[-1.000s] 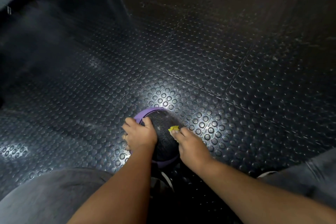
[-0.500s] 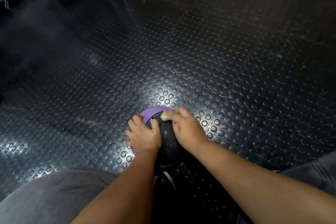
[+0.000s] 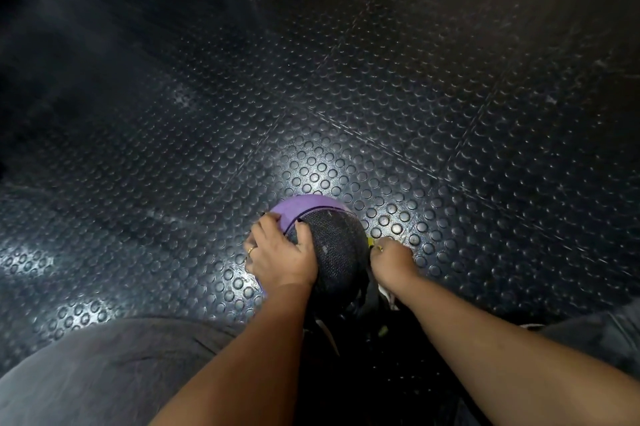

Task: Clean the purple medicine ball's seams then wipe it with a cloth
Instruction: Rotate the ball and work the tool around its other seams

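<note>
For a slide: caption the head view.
Left hand holds the medicine ball; right hand pinches a small yellow item at its side.

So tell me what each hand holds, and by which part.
Left hand grips the medicine ball on its upper left side. Right hand pinches a small yellow item at the ball's right side; the held part is hidden.

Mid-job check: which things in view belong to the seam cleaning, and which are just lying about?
In the job: medicine ball; left hand holding it; right hand pinching a small yellow item.
Just there: studded floor mat; grey trousers.
</note>
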A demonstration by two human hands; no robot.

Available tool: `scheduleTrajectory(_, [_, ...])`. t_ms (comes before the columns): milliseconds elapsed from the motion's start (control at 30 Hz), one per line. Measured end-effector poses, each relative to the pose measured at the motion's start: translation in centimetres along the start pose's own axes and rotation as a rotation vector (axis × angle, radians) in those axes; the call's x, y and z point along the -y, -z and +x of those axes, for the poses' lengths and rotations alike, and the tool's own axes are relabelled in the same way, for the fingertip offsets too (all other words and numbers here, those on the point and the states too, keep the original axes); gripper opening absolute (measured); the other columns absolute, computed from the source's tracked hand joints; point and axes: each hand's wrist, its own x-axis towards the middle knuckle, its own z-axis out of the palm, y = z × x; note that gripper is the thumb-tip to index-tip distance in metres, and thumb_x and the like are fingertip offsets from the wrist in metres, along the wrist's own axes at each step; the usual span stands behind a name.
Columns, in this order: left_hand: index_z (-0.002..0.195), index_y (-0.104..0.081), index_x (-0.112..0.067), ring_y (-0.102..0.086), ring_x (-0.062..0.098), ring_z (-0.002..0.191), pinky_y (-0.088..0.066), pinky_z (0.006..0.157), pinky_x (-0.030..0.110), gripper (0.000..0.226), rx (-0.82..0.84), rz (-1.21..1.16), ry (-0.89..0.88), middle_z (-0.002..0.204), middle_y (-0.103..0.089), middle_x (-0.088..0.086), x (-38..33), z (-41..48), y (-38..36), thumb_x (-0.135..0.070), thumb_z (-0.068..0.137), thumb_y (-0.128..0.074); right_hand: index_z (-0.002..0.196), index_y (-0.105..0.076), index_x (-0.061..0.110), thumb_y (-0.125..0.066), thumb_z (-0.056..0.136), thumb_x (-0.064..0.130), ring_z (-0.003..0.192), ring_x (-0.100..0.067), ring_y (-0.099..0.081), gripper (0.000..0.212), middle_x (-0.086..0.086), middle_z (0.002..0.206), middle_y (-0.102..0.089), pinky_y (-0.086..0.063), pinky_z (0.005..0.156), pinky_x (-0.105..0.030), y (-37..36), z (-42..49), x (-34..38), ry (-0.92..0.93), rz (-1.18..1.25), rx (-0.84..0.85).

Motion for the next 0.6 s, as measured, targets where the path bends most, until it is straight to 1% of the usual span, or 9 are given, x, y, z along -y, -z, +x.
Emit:
scheduleTrajectory(67, [0.111, -0.051, -0.016, -0.049, 0.034, 0.106, -0.039, 0.087, 0.049, 0.049, -0.015, 0.005, -0.014, 0.11, -0.05, 0.008, 0.1, 0.1, -0.2, -0.05, 0.079, -0.039, 0.089, -0.063, 0.002, -0.043, 0.097, 0.011, 0.095, -0.037, -0.061, 0.023, -0.027, 0.1, -0.065, -0.035, 0.065, -0.031, 0.4, 0.7, 1.0, 0.006, 0.051, -0.014])
scheduleTrajectory(100, [0.111, -0.052, -0.015, -0.048, 0.035, 0.107, -0.039, 0.088, 0.049, 0.052, -0.021, 0.009, -0.024, 0.11, -0.051, 0.008, 0.1, 0.0, -0.2, -0.052, 0.078, -0.035, 0.088, -0.062, 0.005, -0.043, 0.098, 0.012, 0.092, -0.036, -0.061, 0.023, -0.026, 0.099, -0.065, -0.034, 0.064, -0.031, 0.7, 1.0, 1.6, 0.027, 0.057, -0.029])
scheduleTrajectory(200, [0.11, -0.054, -0.011, -0.05, 0.036, 0.108, -0.039, 0.089, 0.052, 0.06, -0.038, 0.023, -0.049, 0.111, -0.052, 0.012, -0.1, -0.1, -0.3, -0.055, 0.076, -0.029, 0.112, -0.063, 0.007, -0.044, 0.098, 0.014, 0.091, -0.029, -0.061, 0.025, -0.016, 0.105, -0.066, -0.04, 0.07, -0.029, 1.3, 0.6, 3.9, 0.152, 0.032, -0.075])
scheduleTrajectory(267, [0.11, -0.055, -0.01, -0.05, 0.038, 0.109, -0.041, 0.091, 0.055, 0.061, -0.049, 0.016, -0.06, 0.112, -0.054, 0.013, -0.1, -0.2, -0.4, -0.054, 0.076, -0.03, 0.119, -0.061, 0.01, -0.046, 0.097, 0.017, 0.098, -0.028, -0.06, 0.027, -0.011, 0.113, -0.063, -0.041, 0.076, -0.028, 1.4, -0.1, 5.2, 0.272, -0.071, -0.103])
scheduleTrajectory(300, [0.109, -0.055, -0.009, -0.05, 0.039, 0.11, -0.042, 0.091, 0.056, 0.061, -0.053, 0.011, -0.065, 0.111, -0.054, 0.014, 0.0, -0.3, -0.4, -0.053, 0.076, -0.03, 0.121, -0.06, 0.012, -0.046, 0.097, 0.018, 0.102, -0.029, -0.059, 0.028, -0.01, 0.117, -0.061, -0.042, 0.081, -0.029, 1.4, -0.4, 5.7, 0.334, -0.128, -0.106])
scheduleTrajectory(367, [0.108, -0.056, -0.008, -0.051, 0.04, 0.109, -0.043, 0.09, 0.057, 0.06, -0.064, 0.01, -0.077, 0.109, -0.055, 0.015, 0.1, -0.3, -0.5, -0.053, 0.077, -0.031, 0.122, -0.059, 0.014, -0.047, 0.095, 0.02, 0.107, -0.029, -0.056, 0.029, -0.007, 0.121, -0.057, -0.042, 0.09, -0.033, 1.3, -0.9, 6.5, 0.451, -0.198, -0.098])
scheduleTrajectory(500, [0.109, -0.056, -0.009, -0.049, 0.039, 0.112, -0.041, 0.092, 0.057, 0.063, -0.044, 0.015, -0.075, 0.113, -0.053, 0.013, 0.3, -0.5, -0.7, -0.056, 0.077, -0.029, 0.118, -0.063, 0.021, -0.053, 0.091, 0.026, 0.105, -0.029, -0.057, 0.029, -0.002, 0.118, -0.059, -0.046, 0.088, -0.037, 1.2, -1.9, 8.0, 0.656, -0.214, -0.027])
scheduleTrajectory(533, [0.111, -0.056, -0.011, -0.047, 0.039, 0.114, -0.039, 0.094, 0.057, 0.063, -0.032, 0.016, -0.068, 0.114, -0.052, 0.012, 0.3, -0.7, -0.7, -0.056, 0.077, -0.027, 0.116, -0.064, 0.023, -0.054, 0.09, 0.027, 0.105, -0.028, -0.058, 0.028, -0.001, 0.117, -0.06, -0.047, 0.087, -0.038, 1.1, -2.0, 8.2, 0.687, -0.22, -0.015])
scheduleTrajectory(600, [0.112, -0.056, -0.013, -0.045, 0.036, 0.117, -0.036, 0.096, 0.055, 0.061, -0.029, 0.016, -0.057, 0.117, -0.053, 0.009, 0.2, -0.9, -0.9, -0.055, 0.078, -0.027, 0.113, -0.065, 0.023, -0.055, 0.09, 0.026, 0.102, -0.029, -0.058, 0.025, 0.0, 0.115, -0.061, -0.048, 0.083, -0.037, 1.4, -1.8, 8.0, 0.66, -0.218, -0.041])
